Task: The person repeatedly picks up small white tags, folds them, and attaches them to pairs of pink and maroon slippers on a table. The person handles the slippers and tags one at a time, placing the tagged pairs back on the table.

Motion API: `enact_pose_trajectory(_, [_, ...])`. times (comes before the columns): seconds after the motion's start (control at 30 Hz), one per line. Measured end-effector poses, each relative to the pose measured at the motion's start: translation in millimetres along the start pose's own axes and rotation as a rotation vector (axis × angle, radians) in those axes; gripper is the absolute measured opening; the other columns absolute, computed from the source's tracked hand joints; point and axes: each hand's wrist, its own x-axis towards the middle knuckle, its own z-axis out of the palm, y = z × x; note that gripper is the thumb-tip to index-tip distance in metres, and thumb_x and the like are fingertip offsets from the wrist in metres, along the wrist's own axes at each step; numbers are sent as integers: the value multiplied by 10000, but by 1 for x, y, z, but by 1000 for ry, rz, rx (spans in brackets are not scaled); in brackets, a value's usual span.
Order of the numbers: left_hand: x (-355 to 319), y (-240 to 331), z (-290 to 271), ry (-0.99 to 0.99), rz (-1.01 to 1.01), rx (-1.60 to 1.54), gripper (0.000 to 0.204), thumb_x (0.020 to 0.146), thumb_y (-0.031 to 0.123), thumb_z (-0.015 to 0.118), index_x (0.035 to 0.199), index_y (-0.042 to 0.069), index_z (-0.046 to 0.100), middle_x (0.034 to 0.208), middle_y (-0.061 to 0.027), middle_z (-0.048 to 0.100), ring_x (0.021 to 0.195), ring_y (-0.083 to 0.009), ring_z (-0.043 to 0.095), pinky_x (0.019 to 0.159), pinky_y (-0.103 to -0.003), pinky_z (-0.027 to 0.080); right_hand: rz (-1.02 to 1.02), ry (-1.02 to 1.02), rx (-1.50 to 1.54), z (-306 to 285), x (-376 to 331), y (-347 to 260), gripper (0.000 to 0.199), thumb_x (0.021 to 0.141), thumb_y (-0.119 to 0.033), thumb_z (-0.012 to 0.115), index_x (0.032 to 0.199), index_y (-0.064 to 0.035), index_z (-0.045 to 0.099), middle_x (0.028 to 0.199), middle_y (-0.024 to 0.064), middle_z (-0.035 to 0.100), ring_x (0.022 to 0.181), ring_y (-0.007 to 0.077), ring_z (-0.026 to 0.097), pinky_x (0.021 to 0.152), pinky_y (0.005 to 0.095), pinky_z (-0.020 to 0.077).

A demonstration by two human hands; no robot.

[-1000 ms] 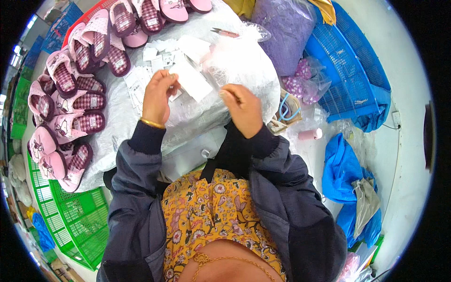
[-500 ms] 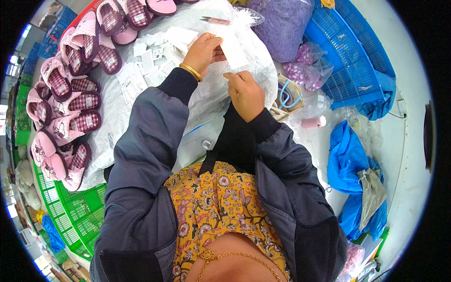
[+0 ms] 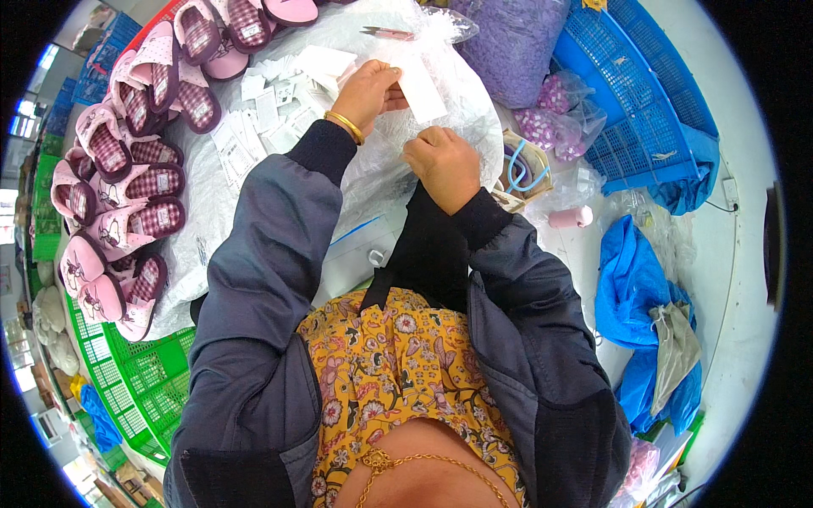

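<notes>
My left hand (image 3: 371, 95), a yellow bangle at its wrist, pinches a blank white card (image 3: 423, 91) by its left edge. Just below the card's lower end is my right hand (image 3: 444, 166), thumb and fingers pressed together. Anything it grips is too small or too pale to make out. Both hands are over a big sheet of clear plastic (image 3: 199, 182). Many printed white paper tags (image 3: 262, 110) lie loose on it to the left of my left hand. Beyond the card lie small red-handled snips (image 3: 389, 34).
Pink slippers (image 3: 152, 218) with checked insoles line the left edge above a green crate (image 3: 144, 372). At right are a purple bundle (image 3: 512, 51), a blue basket (image 3: 631, 110), a small box with blue cord (image 3: 527, 173), a pink spool (image 3: 570, 218) and blue sheeting (image 3: 627, 296).
The fingers of my right hand have drawn in, where one fingertip stuck out before, and the hand has turned slightly. My left hand keeps the card in nearly the same place.
</notes>
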Motion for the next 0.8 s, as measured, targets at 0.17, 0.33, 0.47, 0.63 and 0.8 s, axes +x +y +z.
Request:
enact_pose_trajectory(0.17, [-1,-1,4,6,-17,-6,153,996,200,519,1026,50,518,996,-80,636,889,-176,643,833,-333,551,160,-104,78,-10,-14,-14,82,836,-130,671,878,-79,623,841,66,600,687,254,616,607,370,504])
enact_pose_trajectory(0.33, [-2,-4,2,19,14,-2,156,996,192,519,1044,44,520,990,-80,633,884,-176,641,822,-332,548,585,-442,943,-89,-36,-57,104,950,-125,585,924,-28,559,787,57,605,679,94,582,594,248,462])
enact_pose_trajectory(0.47, [-8,-3,3,21,97,-20,149,987,180,526,1047,44,531,962,-70,627,878,-172,634,822,-318,540,777,-156,1128,-94,-57,-51,94,952,-140,594,943,-49,572,755,-43,538,614,42,483,551,205,388])
enact_pose_trajectory(0.63, [-75,22,-2,-27,200,-92,96,974,159,537,990,65,545,839,-27,612,670,-101,568,566,-229,425,940,189,1129,-79,-56,-40,79,945,-135,609,952,-60,582,722,-86,454,620,-1,361,536,186,284])
enact_pose_trajectory(0.8, [-147,-1,13,-255,-23,-205,88,978,155,537,949,73,551,1148,-123,654,677,-75,556,574,-201,409,806,91,907,-48,-57,-43,81,944,-105,616,978,-35,595,760,-51,547,666,21,455,601,187,389])
